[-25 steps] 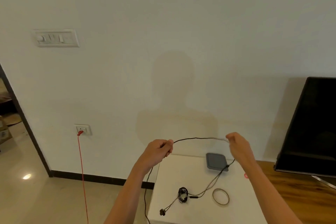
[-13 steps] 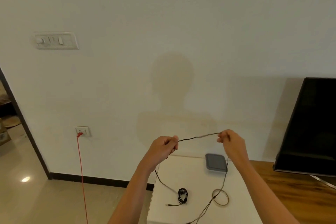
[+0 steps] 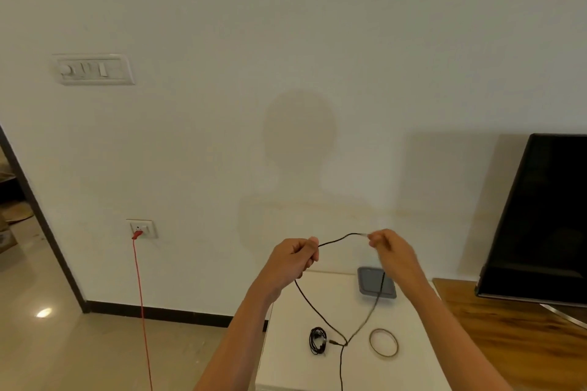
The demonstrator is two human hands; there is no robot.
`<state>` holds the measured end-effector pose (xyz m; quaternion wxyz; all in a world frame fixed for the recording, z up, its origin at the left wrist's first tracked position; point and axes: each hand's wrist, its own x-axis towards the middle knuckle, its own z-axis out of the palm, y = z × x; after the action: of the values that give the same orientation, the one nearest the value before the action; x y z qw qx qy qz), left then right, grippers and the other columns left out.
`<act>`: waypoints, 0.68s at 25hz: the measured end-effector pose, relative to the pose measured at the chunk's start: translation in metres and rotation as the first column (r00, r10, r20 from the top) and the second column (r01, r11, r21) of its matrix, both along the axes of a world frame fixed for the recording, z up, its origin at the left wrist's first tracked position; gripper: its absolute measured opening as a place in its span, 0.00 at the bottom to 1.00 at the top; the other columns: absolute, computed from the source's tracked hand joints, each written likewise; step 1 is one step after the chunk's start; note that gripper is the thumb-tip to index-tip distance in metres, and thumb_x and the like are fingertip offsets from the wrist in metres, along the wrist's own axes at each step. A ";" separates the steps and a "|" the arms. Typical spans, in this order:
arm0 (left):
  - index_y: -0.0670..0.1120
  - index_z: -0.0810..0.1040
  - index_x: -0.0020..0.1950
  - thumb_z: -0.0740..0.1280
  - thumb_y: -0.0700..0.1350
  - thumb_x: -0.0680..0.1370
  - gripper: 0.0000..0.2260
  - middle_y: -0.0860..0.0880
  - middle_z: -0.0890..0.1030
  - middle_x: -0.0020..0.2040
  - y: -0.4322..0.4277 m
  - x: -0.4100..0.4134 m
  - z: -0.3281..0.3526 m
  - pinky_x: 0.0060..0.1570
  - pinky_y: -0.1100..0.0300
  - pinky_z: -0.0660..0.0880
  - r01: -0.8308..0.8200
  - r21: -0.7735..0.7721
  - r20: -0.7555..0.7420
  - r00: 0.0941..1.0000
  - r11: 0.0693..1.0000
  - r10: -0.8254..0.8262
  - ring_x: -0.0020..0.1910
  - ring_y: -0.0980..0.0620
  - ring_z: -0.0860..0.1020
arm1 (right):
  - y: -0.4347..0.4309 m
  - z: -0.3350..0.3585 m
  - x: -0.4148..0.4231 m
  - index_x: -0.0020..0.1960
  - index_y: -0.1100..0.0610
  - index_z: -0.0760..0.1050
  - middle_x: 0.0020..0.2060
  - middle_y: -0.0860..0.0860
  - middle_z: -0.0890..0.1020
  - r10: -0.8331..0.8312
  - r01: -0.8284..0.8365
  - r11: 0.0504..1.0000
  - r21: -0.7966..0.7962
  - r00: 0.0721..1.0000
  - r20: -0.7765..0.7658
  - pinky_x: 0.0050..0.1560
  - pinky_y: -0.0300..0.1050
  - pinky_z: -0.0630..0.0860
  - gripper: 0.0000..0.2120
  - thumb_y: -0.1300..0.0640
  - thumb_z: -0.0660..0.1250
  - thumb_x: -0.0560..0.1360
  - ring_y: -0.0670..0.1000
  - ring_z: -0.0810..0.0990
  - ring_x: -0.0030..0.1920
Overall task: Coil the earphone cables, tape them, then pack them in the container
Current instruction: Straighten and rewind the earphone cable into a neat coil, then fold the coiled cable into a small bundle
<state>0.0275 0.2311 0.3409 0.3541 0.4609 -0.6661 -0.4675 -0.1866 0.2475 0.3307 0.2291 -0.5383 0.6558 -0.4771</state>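
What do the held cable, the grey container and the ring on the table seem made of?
Cable: black rubbery sheath, limp, dull. Grey container: probably matte plastic, rounded corners, even colour. Ring: thin, tan, slightly glossy; perhaps a tape roll or rubber, unclear.

Small white table (image 3: 381, 371): grey plastic container (image 3: 368, 284) at far edge, coiled black earphone bundle (image 3: 317, 340) nearer, thin tape ring (image 3: 383, 342) right of it. Loose black cable (image 3: 336, 238) spans left hand (image 3: 293, 259) and right hand (image 3: 392, 251) above. Black flat screen (image 3: 546, 216) right.
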 end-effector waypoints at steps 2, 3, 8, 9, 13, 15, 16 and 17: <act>0.47 0.76 0.34 0.60 0.55 0.81 0.19 0.54 0.71 0.28 0.002 -0.007 0.001 0.32 0.64 0.65 0.019 -0.006 0.002 1.000 1.000 -0.019 0.28 0.56 0.67 | 0.005 0.002 0.016 0.61 0.54 0.74 0.55 0.50 0.81 0.365 -0.375 0.923 0.090 0.925 0.110 0.47 0.32 0.76 0.11 0.56 0.61 0.80 0.46 0.80 0.51; 0.48 0.77 0.34 0.60 0.54 0.81 0.19 0.54 0.72 0.28 0.002 -0.012 0.002 0.31 0.64 0.65 0.028 -0.010 0.007 1.000 1.000 -0.028 0.28 0.56 0.67 | 0.008 0.001 0.024 0.60 0.55 0.75 0.52 0.50 0.83 0.485 -0.500 0.861 0.089 0.862 0.149 0.51 0.34 0.77 0.11 0.56 0.63 0.79 0.46 0.82 0.50; 0.48 0.76 0.33 0.60 0.56 0.81 0.20 0.55 0.71 0.27 0.005 -0.008 0.001 0.31 0.66 0.64 0.047 0.011 -0.001 0.999 0.999 -0.047 0.27 0.58 0.66 | 0.003 0.007 0.007 0.39 0.59 0.79 0.29 0.53 0.78 0.135 -0.118 0.988 -0.102 0.974 0.180 0.35 0.37 0.78 0.14 0.68 0.59 0.78 0.51 0.77 0.31; 0.48 0.75 0.33 0.60 0.56 0.81 0.20 0.56 0.71 0.27 0.004 -0.002 0.000 0.30 0.67 0.64 0.035 0.021 -0.014 0.999 0.999 -0.035 0.26 0.58 0.66 | 0.000 0.007 -0.005 0.39 0.57 0.79 0.30 0.53 0.79 0.007 0.009 0.993 -0.117 0.991 0.133 0.36 0.38 0.78 0.15 0.67 0.59 0.79 0.50 0.78 0.32; 0.47 0.74 0.34 0.59 0.55 0.81 0.19 0.54 0.69 0.27 0.002 0.002 0.002 0.28 0.68 0.64 0.011 0.057 -0.101 0.995 0.998 -0.005 0.24 0.58 0.64 | 0.001 -0.003 -0.006 0.52 0.58 0.77 0.50 0.56 0.83 0.222 -0.224 0.974 -0.015 0.953 0.205 0.56 0.45 0.75 0.08 0.62 0.59 0.80 0.55 0.82 0.51; 0.46 0.75 0.34 0.60 0.54 0.81 0.19 0.54 0.70 0.27 0.003 -0.010 0.006 0.27 0.67 0.64 0.043 0.063 -0.112 0.993 0.997 -0.036 0.24 0.59 0.65 | 0.007 -0.004 0.017 0.58 0.58 0.75 0.50 0.55 0.83 0.469 -0.487 0.873 0.006 0.845 0.255 0.57 0.43 0.76 0.11 0.55 0.62 0.79 0.53 0.83 0.50; 0.46 0.76 0.35 0.60 0.54 0.81 0.19 0.54 0.70 0.27 0.005 -0.016 0.007 0.27 0.67 0.64 0.059 0.064 -0.110 0.993 0.996 -0.052 0.24 0.58 0.65 | 0.009 -0.005 0.026 0.57 0.59 0.76 0.46 0.54 0.84 0.536 -0.555 0.832 0.002 0.805 0.255 0.54 0.43 0.78 0.13 0.52 0.63 0.77 0.52 0.83 0.46; 0.46 0.76 0.35 0.60 0.54 0.81 0.19 0.54 0.70 0.28 0.006 -0.019 0.008 0.28 0.67 0.64 0.070 0.065 -0.110 0.992 0.995 -0.063 0.24 0.58 0.65 | 0.009 -0.005 0.031 0.54 0.60 0.77 0.40 0.53 0.83 0.559 -0.570 0.821 -0.026 0.794 0.237 0.48 0.43 0.79 0.12 0.53 0.64 0.77 0.50 0.82 0.39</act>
<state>0.0084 0.2371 0.3490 0.3578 0.4245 -0.6445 -0.5257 -0.1559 0.2569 0.3255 0.4492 -0.6437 0.4446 -0.4314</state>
